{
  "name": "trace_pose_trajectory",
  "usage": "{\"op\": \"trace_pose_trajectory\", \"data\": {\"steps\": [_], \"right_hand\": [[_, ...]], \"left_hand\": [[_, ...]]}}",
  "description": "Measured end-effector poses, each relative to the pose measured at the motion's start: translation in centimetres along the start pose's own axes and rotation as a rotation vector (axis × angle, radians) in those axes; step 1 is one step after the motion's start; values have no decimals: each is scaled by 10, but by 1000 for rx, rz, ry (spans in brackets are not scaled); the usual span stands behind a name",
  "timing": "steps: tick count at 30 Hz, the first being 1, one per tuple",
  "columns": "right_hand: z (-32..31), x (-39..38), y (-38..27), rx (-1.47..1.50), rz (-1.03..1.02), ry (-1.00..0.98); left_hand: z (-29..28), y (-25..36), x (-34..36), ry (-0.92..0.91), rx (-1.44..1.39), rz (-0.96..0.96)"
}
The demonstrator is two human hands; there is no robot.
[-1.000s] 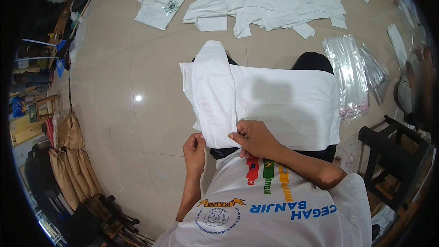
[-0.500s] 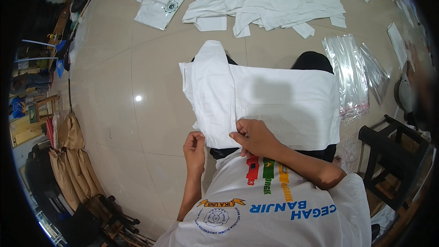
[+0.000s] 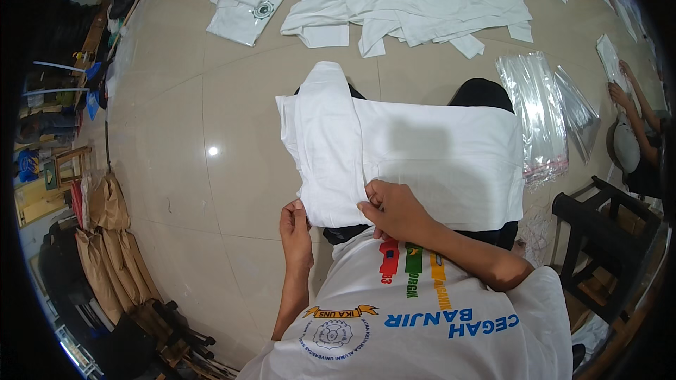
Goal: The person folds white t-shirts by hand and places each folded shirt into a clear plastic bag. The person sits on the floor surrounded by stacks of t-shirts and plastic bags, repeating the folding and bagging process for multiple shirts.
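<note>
A white shirt (image 3: 443, 169) lies partly folded across my lap. One long strip of its cloth (image 3: 327, 141) is turned over along the left side, running from far to near. My left hand (image 3: 296, 225) pinches the near left corner of that strip between thumb and fingers. My right hand (image 3: 394, 207) has its fingers curled on the strip's near right edge, thumb and forefinger gripping the cloth. The shirt's far left edge shows several uneven layers. Its right part lies flat, with a shadow over it.
Beyond lies a pile of white shirts (image 3: 422, 0), left of it bagged shirts (image 3: 243, 17). Transparent plastic bags (image 3: 535, 116) lie to the right, near a black stool (image 3: 605, 239). A co-worker's hands (image 3: 623, 88) hold white cloth at far right. Brown paper-wrapped bundles (image 3: 109, 260) stand left.
My left hand has shifted slightly left and up with the strip's corner, and the strip's near end is spread a little wider. A co-worker's hands and arms have come in at the right.
</note>
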State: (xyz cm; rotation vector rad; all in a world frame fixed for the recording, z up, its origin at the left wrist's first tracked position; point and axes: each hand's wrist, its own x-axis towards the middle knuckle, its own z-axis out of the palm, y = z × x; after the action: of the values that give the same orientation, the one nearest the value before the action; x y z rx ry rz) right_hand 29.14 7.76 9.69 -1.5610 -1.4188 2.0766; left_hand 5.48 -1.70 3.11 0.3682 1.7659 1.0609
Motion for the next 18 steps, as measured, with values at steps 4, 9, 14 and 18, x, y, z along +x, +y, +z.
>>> {"op": "trace_pose_trajectory", "data": {"steps": [4, 9, 14, 18], "right_hand": [[1, 0, -1, 53, 27, -23], [0, 1, -2, 45, 55, -42], [0, 0, -1, 55, 35, -36], [0, 1, -2, 64, 48, -37]], "left_hand": [[-15, -20, 1, -73, -107, -91], [-8, -19, -11, -96, -231, -121], [-17, -33, -5, -138, -336, -161], [-15, -38, -7, -130, -256, -89]]}}
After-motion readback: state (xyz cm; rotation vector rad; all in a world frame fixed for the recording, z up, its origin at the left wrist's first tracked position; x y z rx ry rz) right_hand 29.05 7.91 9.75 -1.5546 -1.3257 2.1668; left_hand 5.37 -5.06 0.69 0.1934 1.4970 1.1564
